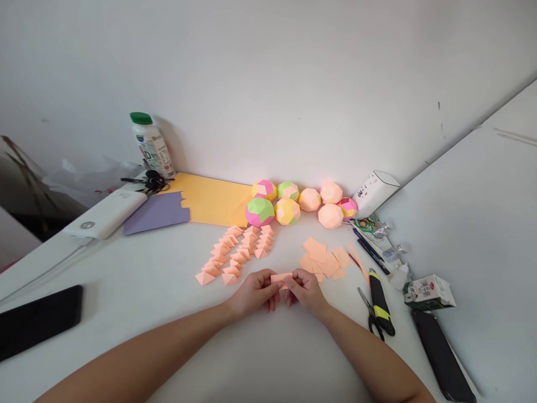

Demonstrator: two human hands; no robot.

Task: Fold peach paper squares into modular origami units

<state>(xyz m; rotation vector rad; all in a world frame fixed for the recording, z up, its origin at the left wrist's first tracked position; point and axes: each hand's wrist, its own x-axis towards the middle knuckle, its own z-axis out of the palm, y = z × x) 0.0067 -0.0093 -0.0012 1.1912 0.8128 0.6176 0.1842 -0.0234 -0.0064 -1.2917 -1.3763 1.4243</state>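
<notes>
My left hand [254, 291] and my right hand [306, 290] meet over the white table, both pinching one small folded strip of peach paper [281, 277] between fingers and thumbs. Just beyond the hands lie rows of several folded peach paper units [237, 252]. To the right of them sits a loose pile of flat peach paper squares [325, 258]. Further back, against the wall, stand several paper polyhedron balls [293, 204], some peach, some pink, green and yellow.
Scissors with black-yellow handles [380, 310], pens [369, 249] and a small carton [430, 292] lie at right; a black case [442, 352] beside them. At left are a black phone [37, 320], white power bank [107, 212], keys [149, 182], bottle [153, 145], purple sheet [157, 212] and orange sheet [213, 198].
</notes>
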